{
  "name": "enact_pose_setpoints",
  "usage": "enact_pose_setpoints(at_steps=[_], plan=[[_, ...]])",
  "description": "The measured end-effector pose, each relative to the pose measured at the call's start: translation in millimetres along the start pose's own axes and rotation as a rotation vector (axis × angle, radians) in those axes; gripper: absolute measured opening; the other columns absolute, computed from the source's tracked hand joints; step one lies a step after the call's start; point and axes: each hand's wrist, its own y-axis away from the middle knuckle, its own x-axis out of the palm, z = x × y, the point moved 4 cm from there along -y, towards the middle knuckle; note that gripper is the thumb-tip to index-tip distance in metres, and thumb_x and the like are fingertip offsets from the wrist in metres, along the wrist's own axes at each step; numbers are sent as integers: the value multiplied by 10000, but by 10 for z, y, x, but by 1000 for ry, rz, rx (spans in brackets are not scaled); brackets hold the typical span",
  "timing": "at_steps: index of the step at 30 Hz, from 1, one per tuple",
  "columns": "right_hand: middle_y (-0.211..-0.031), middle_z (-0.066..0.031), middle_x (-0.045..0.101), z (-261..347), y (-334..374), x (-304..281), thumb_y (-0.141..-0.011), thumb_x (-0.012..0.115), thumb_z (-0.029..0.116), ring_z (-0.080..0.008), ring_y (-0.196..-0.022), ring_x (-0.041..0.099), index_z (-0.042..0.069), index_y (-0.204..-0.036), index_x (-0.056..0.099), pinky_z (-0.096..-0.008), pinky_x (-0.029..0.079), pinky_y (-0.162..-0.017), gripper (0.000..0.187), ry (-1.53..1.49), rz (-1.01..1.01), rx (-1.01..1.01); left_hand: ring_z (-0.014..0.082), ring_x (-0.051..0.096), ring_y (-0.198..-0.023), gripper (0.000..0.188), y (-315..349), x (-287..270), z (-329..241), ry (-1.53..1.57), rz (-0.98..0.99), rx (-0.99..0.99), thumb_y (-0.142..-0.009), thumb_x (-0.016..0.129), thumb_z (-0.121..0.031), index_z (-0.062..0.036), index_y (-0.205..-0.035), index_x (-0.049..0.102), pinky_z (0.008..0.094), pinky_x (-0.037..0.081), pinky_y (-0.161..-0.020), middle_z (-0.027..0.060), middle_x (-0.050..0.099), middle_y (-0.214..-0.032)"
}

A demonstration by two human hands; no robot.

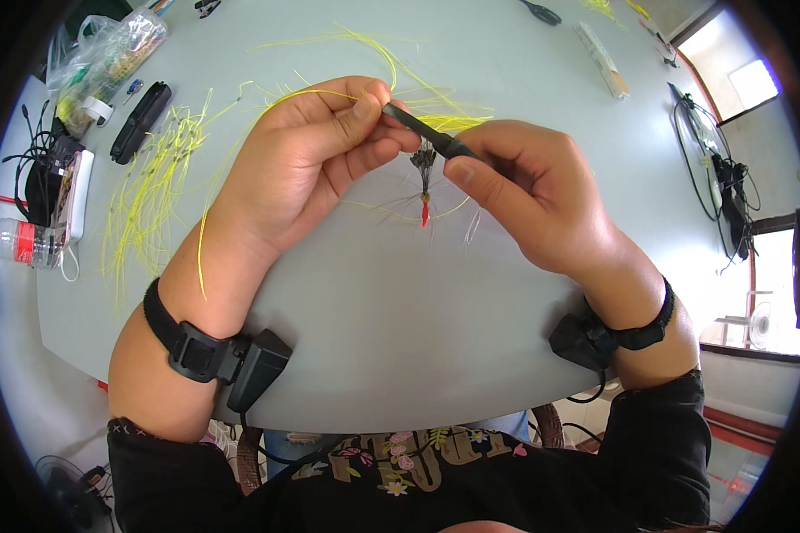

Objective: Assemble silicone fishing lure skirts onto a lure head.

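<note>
Currently I've got the right hand closed around a slim, tapered black tool, tip at the left thumb; left hand pinched on a thin, bendy yellow strand. Below: wispy, red-tipped dark tuft.

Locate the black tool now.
In the head view, the black tool is at upper middle, held in the right hand, its tip at the left hand.
</note>
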Motion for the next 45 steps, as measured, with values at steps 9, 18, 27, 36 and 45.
enact_pose_setpoints(at_steps=[9, 18, 27, 36, 45], plan=[[-710, 48, 485, 44, 24, -20, -943, 624, 175, -25, -632, 395, -48, -950, 637, -208, 320, -540, 223, 9, 113, 60, 125, 659, -911, 176, 7, 8, 4, 101, 37, -24, -1008, 475, -112, 15, -1104, 550, 172, 566, -799, 90, 627, -1030], [-564, 4, 424, -15, -23, -35, -900, 657, 177, -60, -537, 354, -26, -810, 630, -265, 299, -470, 223, -20, 37, -1, 156, 663, -968, 223, -12, -19, 41, 242, 30, -60, -1020, 439, -112, 82, -1100, 515, 166, 565, -852, 137, 615, -1027], [-576, 14, 416, 4, -27, -46, -902, 656, 167, -56, -550, 357, -20, -829, 617, -258, 301, -481, 205, -92, 62, 7, 191, 669, -984, 218, -12, -5, 26, 454, 5, -109, -1014, 460, -113, 80, -1096, 520, 199, 580, -844, 149, 634, -1043], [-715, -5, 512, 13, 21, -19, -921, 633, 155, -61, -645, 427, -40, -928, 612, -238, 364, -568, 196, -138, 134, -5, 135, 666, -876, 145, -55, -257, -71, 215, -66, 22, -995, 512, -114, -20, -1093, 563, 209, 578, -731, 64, 659, -972], [-744, 20, 520, -39, -6, -74, -950, 606, 181, -41, -678, 430, -44, -975, 616, -210, 356, -598, 227, -124, 107, 77, 77, 614, -748, 148, -13, -361, -227, 93, -464, 135, -954, 611, -166, -48, -1044, 602, 181, 520, -666, 9, 635, -888]])
